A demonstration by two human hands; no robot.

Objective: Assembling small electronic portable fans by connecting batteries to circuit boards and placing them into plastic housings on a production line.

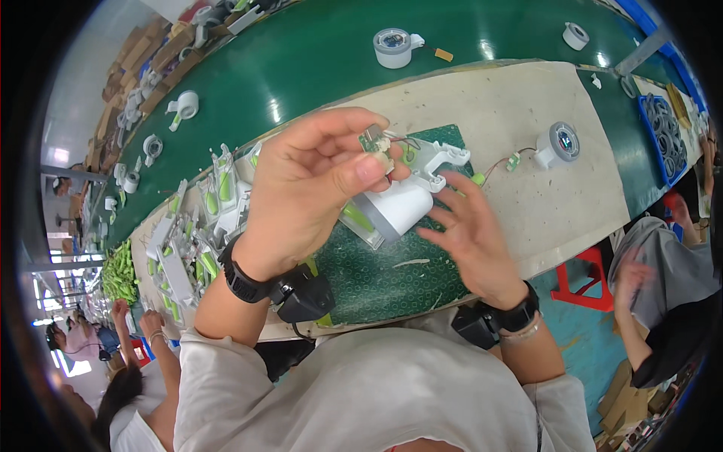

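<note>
Between the thumb and fingers of my left hand (301, 181) is a small green circuit board (372, 140) with a white connector and thin dark wires. Below it, a white plastic housing (405, 211) with a grey rim and green strip lies tilted over the green mat (376, 282). A white forked bracket (444, 158) sticks out just beyond the housing. My right hand (478, 245) is at the housing's right side, its fingers apart and slightly blurred. Whether its fingertips touch the housing cannot be made out.
A pile of white and green plastic parts (181, 260) lies to the left. On the pale board at the right is a round white unit (559, 145) with wires. More units stand on the green belt (316, 71). A blue crate (663, 139) holds grey rings. Co-workers sit on both sides.
</note>
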